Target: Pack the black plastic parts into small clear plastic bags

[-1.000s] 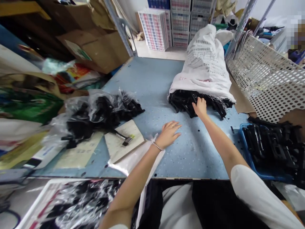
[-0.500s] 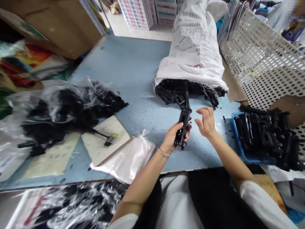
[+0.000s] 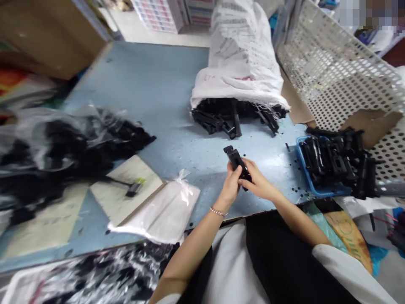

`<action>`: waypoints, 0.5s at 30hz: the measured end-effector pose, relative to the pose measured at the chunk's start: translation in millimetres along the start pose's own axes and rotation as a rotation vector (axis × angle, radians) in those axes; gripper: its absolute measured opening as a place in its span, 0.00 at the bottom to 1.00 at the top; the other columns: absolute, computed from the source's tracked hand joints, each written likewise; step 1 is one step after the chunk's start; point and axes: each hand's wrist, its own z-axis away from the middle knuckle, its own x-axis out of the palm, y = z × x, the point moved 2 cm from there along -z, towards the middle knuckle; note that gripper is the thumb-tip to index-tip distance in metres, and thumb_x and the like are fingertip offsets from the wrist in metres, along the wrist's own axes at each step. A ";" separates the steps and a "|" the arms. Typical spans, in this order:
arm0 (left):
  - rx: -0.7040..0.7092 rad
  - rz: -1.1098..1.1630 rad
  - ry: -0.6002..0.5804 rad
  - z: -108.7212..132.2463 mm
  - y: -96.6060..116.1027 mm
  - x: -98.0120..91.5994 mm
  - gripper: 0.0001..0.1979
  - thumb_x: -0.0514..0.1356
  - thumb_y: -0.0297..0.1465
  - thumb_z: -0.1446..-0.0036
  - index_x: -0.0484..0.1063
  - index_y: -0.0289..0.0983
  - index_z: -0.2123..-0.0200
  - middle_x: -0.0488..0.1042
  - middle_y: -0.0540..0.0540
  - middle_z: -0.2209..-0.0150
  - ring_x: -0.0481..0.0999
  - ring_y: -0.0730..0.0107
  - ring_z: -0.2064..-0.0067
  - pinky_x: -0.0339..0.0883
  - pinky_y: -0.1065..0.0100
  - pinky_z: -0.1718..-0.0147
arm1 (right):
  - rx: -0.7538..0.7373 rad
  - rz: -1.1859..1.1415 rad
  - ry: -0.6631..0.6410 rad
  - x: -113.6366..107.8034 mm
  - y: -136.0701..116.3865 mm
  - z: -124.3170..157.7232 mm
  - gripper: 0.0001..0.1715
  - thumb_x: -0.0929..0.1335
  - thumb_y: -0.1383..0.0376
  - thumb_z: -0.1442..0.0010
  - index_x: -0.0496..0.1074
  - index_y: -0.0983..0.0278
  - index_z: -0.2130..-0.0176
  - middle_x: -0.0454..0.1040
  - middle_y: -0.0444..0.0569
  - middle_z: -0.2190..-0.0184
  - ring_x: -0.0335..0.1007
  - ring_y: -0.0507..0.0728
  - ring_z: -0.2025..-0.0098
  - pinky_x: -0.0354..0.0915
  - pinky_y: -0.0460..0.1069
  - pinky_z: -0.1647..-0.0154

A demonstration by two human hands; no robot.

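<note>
A long black slotted part [image 3: 234, 157], hinge-like in shape, is held in front of me above the blue table. My left hand [image 3: 230, 185] is wrapped round it from the left, the thumb on its upper face. From the right, my right hand [image 3: 257, 181] grips the lower end, its fingers partly hidden behind the part. Beyond my hands, similar black parts [image 3: 210, 120] spill from the mouth of a white woven sack [image 3: 240, 59]. More black parts [image 3: 332, 158] fill a blue basket [image 3: 304, 171] to the right.
On the left, black pieces lie in clear plastic bags [image 3: 68, 139]. A tool with a black head [image 3: 133, 189] rests on a pale board [image 3: 117, 204], beside a stack of clear bags [image 3: 158, 207]. A perforated cream crate [image 3: 332, 63] stands right, a cardboard box [image 3: 50, 38] far left.
My right hand has come in from the side and closed on the black part. The part now tilts to the left, apart from the sack's pieces. The view has shifted right.
</note>
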 end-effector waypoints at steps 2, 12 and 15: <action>0.008 -0.161 -0.106 -1.3 -20.1 0.4 0.30 0.62 0.47 0.38 0.62 0.46 0.37 0.66 0.43 0.36 0.66 0.56 0.35 0.62 0.55 0.37 | 0.015 0.058 0.032 -8.0 -1.2 18.5 0.37 0.69 0.58 0.36 0.58 0.57 0.32 0.65 0.58 0.36 0.63 0.67 0.36 0.62 0.66 0.35; 0.014 -0.517 -0.291 -11.6 -41.6 -25.0 0.33 0.61 0.44 0.39 0.61 0.41 0.34 0.71 0.39 0.40 0.70 0.59 0.38 0.60 0.53 0.36 | 0.293 1.047 0.947 -262.7 -35.0 123.0 0.29 0.71 0.57 0.37 0.66 0.60 0.39 0.72 0.63 0.44 0.66 0.71 0.41 0.60 0.71 0.37; -0.007 -0.448 -0.267 -9.4 -42.2 -22.5 0.30 0.64 0.42 0.42 0.66 0.39 0.38 0.74 0.40 0.44 0.72 0.61 0.41 0.62 0.57 0.37 | 0.295 0.928 1.008 -281.6 1.0 143.4 0.24 0.72 0.51 0.38 0.69 0.60 0.48 0.73 0.61 0.56 0.69 0.73 0.47 0.61 0.72 0.43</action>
